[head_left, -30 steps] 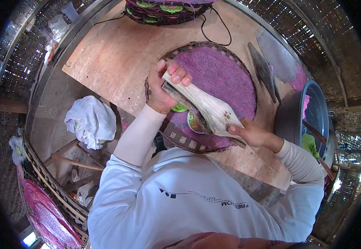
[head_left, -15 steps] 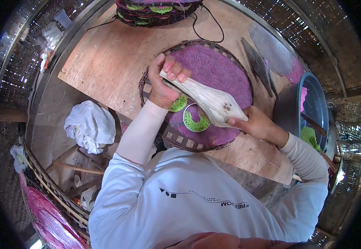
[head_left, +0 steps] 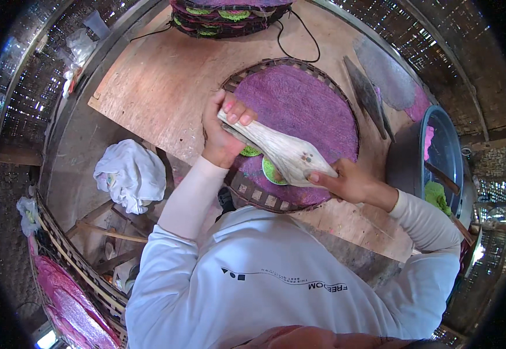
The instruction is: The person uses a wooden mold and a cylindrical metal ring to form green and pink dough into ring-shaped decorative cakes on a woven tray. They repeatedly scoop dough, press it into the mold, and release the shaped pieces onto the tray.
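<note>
A pale wooden hand press point(head_left: 291, 152), tapered, with dark spots near its wide part, slants over a round woven tray point(head_left: 264, 199). My left hand point(head_left: 223, 131) is wrapped round its narrow upper end, where two layers of wood show. At the lower end my right hand point(head_left: 352, 181) grips it, thumb on top. The tray carries a purple mesh mat point(head_left: 299, 104). Below the press lies a round ring with green noodle-like strands point(head_left: 273, 172) in it, partly hidden. Another bit of green strands point(head_left: 249, 151) shows beside the press, near my left hand.
Stacked trays with green strands point(head_left: 230, 14) stand at the far edge of the wooden board point(head_left: 148, 87). Right of the tray are a dark flat blade-like piece point(head_left: 369, 99) and a blue-grey tub point(head_left: 407, 151) with green and pink dough. A white cloth bundle point(head_left: 131, 174) sits at left.
The press and both hands have shifted slightly down and left over the tray, covering more of the ring. The grip of both hands stays the same. The whole view has moved a little.
</note>
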`<state>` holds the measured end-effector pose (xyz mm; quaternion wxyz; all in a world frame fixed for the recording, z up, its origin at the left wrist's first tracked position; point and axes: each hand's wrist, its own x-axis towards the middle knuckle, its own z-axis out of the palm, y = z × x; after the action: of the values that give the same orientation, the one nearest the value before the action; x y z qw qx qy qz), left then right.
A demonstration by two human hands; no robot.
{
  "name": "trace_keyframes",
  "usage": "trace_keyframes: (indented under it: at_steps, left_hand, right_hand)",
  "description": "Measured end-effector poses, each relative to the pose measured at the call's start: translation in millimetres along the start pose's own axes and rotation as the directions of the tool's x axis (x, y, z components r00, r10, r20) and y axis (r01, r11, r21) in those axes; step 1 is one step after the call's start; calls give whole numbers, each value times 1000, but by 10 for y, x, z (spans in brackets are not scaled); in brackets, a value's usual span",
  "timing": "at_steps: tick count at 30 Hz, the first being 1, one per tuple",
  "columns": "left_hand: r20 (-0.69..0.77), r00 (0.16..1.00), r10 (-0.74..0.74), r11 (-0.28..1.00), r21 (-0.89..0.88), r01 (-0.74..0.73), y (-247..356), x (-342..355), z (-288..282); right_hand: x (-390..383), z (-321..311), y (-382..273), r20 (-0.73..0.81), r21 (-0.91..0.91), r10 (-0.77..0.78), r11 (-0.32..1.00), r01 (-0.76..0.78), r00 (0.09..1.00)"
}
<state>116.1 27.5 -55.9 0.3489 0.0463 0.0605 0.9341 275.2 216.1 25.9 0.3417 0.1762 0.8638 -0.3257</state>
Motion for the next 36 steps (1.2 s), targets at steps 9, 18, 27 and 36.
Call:
trace_keyframes:
  at_steps: [9,18,27,36]
  left_hand:
    - [190,966,-175,973,184,139,-134,127,152]
    - [343,938,-57,68,938,-339,-437,-102,436]
    - [30,954,298,262,959,-112,47,-412,372]
    - [-56,899,434,324,941,-97,327,-620,212]
  right_hand:
    - [-184,-124,298,-240,95,-148,980,175,959]
    - [132,91,292,-246,682,-352,599,420,903]
    - [697,747,376,-368,-397,-708,706,587,603]
    - [616,429,417,-436,-203,-684,708,676,585]
